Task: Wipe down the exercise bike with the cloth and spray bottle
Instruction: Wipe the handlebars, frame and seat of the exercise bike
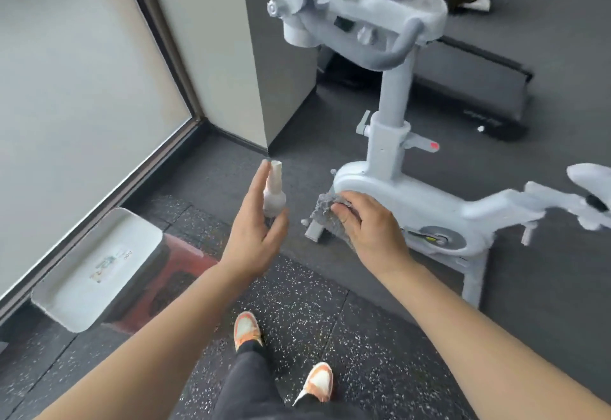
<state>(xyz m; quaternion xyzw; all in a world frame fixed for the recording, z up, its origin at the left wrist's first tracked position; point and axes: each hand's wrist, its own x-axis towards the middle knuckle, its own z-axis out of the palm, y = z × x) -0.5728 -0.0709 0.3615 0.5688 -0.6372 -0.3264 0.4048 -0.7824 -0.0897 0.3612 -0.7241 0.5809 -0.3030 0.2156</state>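
Observation:
A white exercise bike [426,201] stands on the dark floor, with its handlebars at the top and its saddle at the right edge. My right hand [367,221] presses a grey cloth [325,206] against the front left end of the bike's body, above the front foot. My left hand [254,224] holds a small white spray bottle [273,193] upright, a short way left of the bike, with the nozzle end up.
A white tray-like lid [96,267] lies on a red box at the lower left by the glass wall. A pillar [264,56] stands behind the bike. A black treadmill [472,89] lies beyond. My orange shoes [246,325] stand on speckled rubber flooring.

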